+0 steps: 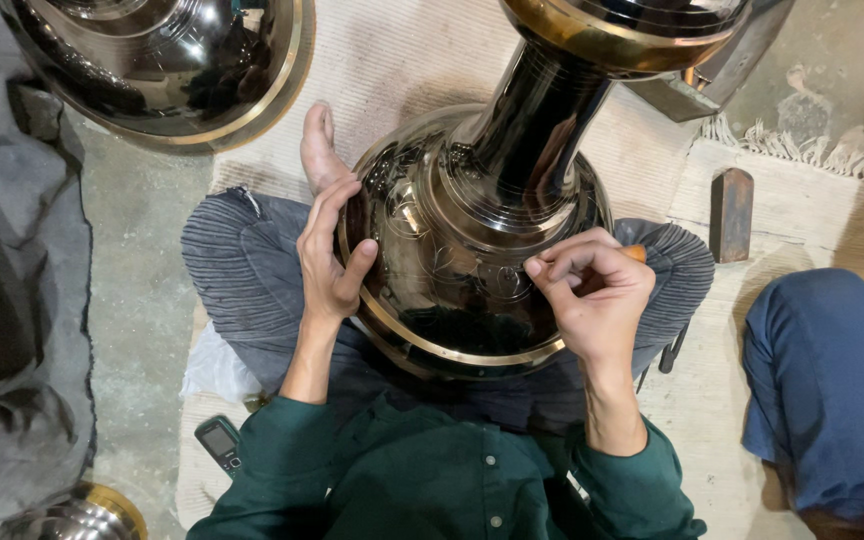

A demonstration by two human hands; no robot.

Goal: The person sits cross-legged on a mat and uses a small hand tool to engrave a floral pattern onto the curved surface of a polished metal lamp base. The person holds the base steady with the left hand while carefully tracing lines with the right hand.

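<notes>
On the lap of the seated person, a big dark polished metal vase (472,250) is resting, neck pointing away. Engraved scrollwork is already covering part of its shoulder; plenty of plain surface is showing below. The left hand (327,265) is bracing the rim, fingers spread flat. The right hand (597,295) is curling tight around an orange-handled tool (635,253), tip hidden.

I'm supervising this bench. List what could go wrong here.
The vase rests tilted on the lap, steadied only by the left hand; it could roll off. The right hand pinches a small tool against the polished surface; a slip may scratch it. A bare foot lies beside the vase.
</notes>
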